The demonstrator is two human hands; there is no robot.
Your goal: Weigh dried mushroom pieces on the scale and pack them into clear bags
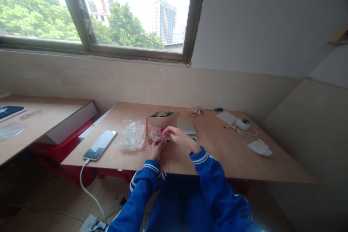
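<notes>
Between my hands is a small clear plastic bag [155,134] with a reddish strip. My left hand [156,149] grips it from below, fingers closed. From the right, my right hand [175,135] pinches the bag near its edge. What the bag contains is too small to make out. Just behind it stands a brown paper pouch [162,121], its top open and something tan inside. A flat silvery object [187,127] lies to the right of the pouch, partly hidden by my right hand. Left of the pouch is a pile of clear zip bags [132,136].
A phone [100,145] with a white cable lies at the table's left. Further right are a white dome camera [243,123] with its cable, a crumpled white wrapper [259,147], a paper sheet [226,117] and a bag of small parts [197,111]. A window is ahead.
</notes>
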